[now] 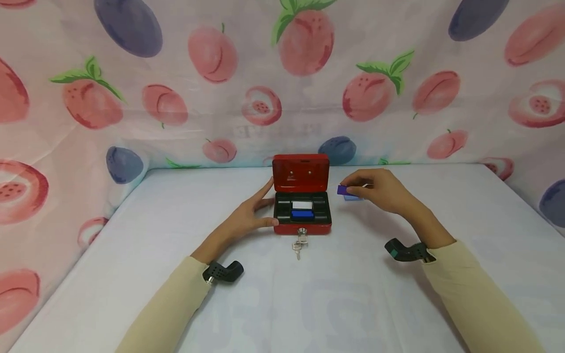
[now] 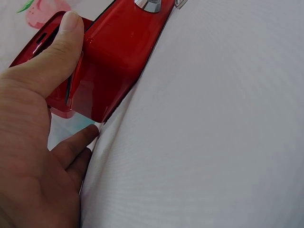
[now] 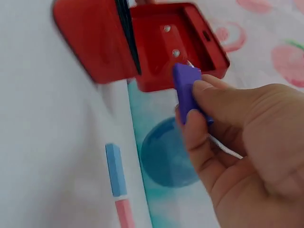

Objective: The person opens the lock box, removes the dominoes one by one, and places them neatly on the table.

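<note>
A red cash box (image 1: 302,229) with a black inner tray stands on the white cloth, its lid (image 1: 301,174) raised. My left hand (image 1: 247,211) rests against its left side, thumb at the front corner and index finger reaching up by the lid. In the tray lie a white block (image 1: 302,205) and a blue block (image 1: 302,214). To the right of the box, my right hand (image 1: 379,189) pinches a small purple rectangular block (image 3: 186,90) between thumb and fingers, above the cloth. A light blue block (image 3: 115,168) lies below that hand, with a pink block (image 3: 124,213) beyond it.
Keys (image 1: 297,249) hang from the lock (image 1: 302,232) at the front of the box. A fruit-printed cloth (image 1: 176,63) rises behind and beside the white table surface (image 1: 335,304). Each wrist wears a black camera mount.
</note>
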Demonstrator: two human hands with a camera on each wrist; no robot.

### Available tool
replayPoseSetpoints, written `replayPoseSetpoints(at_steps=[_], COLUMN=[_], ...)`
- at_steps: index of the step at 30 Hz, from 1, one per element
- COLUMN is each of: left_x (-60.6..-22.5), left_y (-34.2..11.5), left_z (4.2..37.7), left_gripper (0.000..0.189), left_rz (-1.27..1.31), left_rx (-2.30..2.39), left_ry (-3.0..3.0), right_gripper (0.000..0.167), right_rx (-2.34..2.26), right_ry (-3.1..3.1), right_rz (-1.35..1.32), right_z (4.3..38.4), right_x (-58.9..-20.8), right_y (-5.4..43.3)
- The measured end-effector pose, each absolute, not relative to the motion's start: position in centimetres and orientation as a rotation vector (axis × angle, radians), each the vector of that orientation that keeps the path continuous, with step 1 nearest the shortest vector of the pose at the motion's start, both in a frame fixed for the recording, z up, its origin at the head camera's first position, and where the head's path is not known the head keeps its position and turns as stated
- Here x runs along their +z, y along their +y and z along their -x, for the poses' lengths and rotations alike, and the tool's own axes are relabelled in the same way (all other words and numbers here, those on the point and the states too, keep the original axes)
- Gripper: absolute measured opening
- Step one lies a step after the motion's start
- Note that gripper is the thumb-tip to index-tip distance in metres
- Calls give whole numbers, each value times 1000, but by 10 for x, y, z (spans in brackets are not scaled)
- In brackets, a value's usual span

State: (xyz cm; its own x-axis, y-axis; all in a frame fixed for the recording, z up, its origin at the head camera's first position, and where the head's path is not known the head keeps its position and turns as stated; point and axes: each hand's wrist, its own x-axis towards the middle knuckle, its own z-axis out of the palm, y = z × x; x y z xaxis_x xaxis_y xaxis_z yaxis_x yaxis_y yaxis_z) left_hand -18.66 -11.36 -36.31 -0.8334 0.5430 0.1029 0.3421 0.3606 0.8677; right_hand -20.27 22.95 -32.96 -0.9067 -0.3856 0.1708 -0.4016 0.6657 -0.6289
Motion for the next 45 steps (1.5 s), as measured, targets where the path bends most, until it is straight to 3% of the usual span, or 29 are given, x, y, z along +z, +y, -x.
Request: replayPoseSetpoints(at_steps=[30,45], left_x=[-363,-364], left_y=[-113,-112], left_z=[186,186], left_gripper=[96,97], left_rz=[-802,-804], left_rx=[1458,1460], left_ry=[2424,2422], right_gripper=[17,24], right_rx=[1061,925], right_ry=[-2975,-2915], right_rz=[-683,-791], right_z=[215,213], right_x=[-371,-374], right_y=[260,259])
